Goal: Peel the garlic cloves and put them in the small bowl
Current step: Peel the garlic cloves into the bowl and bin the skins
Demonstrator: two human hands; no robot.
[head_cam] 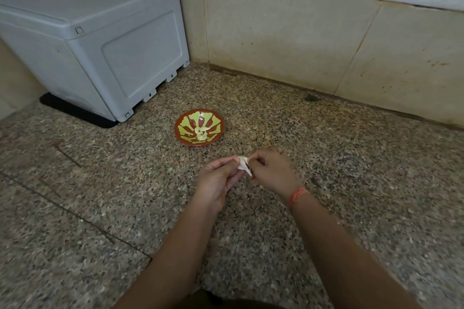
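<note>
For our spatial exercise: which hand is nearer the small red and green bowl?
Left. The left hand is just in front of the bowl; the right hand sits farther right, beyond the garlic clove both pinch.

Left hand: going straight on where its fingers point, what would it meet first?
Likely the right hand, pinching the same garlic clove just ahead of the left hand; the small bowl sits off that line. Depth is unclear.
</note>
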